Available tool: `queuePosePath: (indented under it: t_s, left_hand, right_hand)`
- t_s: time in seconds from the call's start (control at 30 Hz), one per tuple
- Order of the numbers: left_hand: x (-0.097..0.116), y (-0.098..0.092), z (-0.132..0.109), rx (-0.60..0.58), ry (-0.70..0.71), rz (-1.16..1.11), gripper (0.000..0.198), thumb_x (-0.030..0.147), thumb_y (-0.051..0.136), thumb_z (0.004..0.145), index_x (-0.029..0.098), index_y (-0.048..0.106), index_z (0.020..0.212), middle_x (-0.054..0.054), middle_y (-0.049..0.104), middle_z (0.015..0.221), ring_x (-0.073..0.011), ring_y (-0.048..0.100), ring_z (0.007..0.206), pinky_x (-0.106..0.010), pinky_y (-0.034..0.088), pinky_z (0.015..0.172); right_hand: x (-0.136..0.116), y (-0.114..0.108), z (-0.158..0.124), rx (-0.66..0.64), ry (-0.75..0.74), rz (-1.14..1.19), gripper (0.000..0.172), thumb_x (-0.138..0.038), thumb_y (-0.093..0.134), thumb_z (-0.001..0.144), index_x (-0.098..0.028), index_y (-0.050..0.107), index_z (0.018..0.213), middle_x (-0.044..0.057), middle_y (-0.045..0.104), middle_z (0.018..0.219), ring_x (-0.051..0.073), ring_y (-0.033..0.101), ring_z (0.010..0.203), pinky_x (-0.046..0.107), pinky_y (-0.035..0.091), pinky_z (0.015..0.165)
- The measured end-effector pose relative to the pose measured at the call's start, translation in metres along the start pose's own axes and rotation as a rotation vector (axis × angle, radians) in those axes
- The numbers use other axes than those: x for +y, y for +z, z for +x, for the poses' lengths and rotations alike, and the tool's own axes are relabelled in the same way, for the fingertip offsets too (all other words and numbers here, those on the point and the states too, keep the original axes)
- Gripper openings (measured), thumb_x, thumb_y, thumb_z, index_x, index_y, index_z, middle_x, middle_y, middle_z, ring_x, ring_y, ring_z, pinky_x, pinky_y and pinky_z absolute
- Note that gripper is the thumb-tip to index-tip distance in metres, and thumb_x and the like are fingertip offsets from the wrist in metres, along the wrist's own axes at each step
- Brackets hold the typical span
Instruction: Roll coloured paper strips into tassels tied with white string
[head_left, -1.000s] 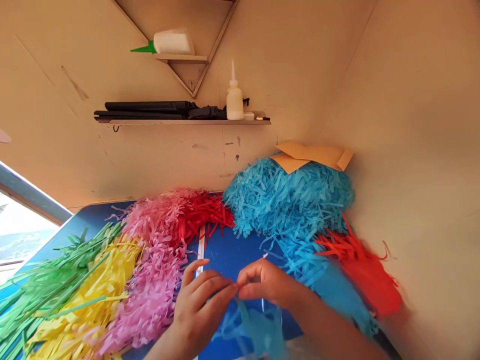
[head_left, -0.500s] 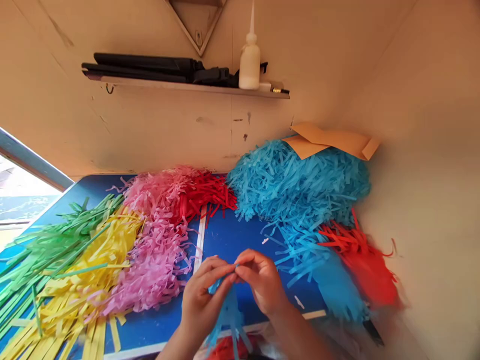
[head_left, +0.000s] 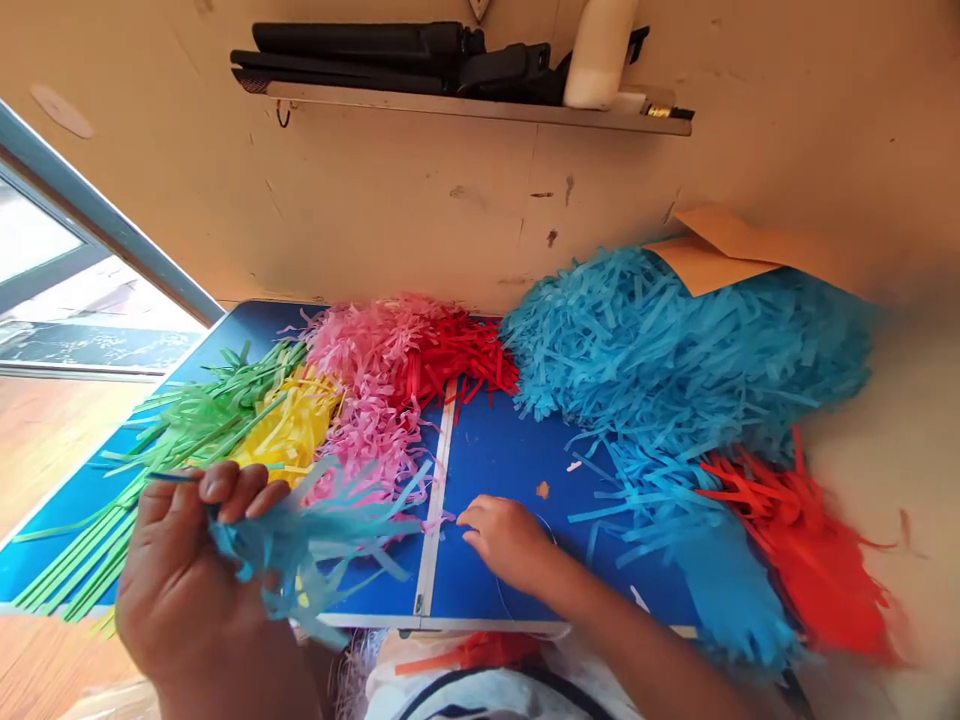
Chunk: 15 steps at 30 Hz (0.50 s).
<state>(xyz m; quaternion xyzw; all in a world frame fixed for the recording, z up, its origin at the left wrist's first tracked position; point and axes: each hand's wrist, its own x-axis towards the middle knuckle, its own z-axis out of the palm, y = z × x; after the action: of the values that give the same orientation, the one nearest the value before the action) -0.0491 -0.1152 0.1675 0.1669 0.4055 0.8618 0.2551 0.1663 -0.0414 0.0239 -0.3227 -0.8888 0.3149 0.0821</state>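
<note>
One blue bunch (head_left: pixel 289 550) looks gathered, clamped in the person's left hand (head_left: pixel 191 590) above the front edge of the table (head_left: pixel 499 460) (right hand (head_left: pixel 508 542) curled, hold unclear), loose blue strips (head_left: pixel 675 350) left toward the back-right corner.

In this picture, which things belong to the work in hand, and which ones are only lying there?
Seemingly in the work:
blue strip bundle, held in the left hand
perhaps the large blue strip pile, similar in colour

Seemingly just lying there:
tan paper, on that pile
whitish bottle, on the shelf
</note>
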Motion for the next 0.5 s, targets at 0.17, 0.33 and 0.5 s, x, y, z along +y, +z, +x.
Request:
queuePosePath:
  t_s: [0.17, 0.33, 0.5]
  left_hand:
    - [-0.023, -0.013, -0.011, -0.124, -0.167, 0.19, 0.025, 0.025, 0.078, 0.066, 0.018, 0.054, 0.066, 0.004, 0.051, 0.054, -0.0071, 0.043, 0.046, -0.015, 0.037, 0.038]
    - [-0.056, -0.039, -0.024, -0.272, -0.342, 0.481, 0.022, 0.035, 0.076, 0.072, 0.02, 0.061, 0.078, 0.003, 0.061, 0.061, -0.0091, 0.052, 0.051, -0.017, 0.042, 0.047]
    - [-0.09, -0.033, -0.055, -0.677, -0.437, 0.8, 0.029, 0.046, 0.069, 0.078, 0.017, 0.07, 0.077, 0.0, 0.062, 0.058, -0.0118, 0.053, 0.052, -0.02, 0.043, 0.049]
  right_hand:
    - [-0.018, 0.033, 0.018, -0.102, -0.072, -0.257, 0.011, -0.023, 0.06, 0.092, -0.016, 0.068, 0.095, 0.01, 0.068, 0.099, 0.024, 0.063, 0.093, 0.032, 0.05, 0.077]
    - [-0.005, 0.019, 0.003, -0.074, -0.032, -0.252, 0.018, -0.004, 0.056, 0.086, -0.014, 0.068, 0.094, 0.01, 0.069, 0.094, 0.022, 0.065, 0.086, 0.031, 0.051, 0.075]
    - [0.002, -0.023, -0.034, 0.405, 0.084, 0.412, 0.013, -0.012, 0.065, 0.086, -0.022, 0.067, 0.094, 0.0, 0.07, 0.088, 0.014, 0.066, 0.079, 0.024, 0.052, 0.075]
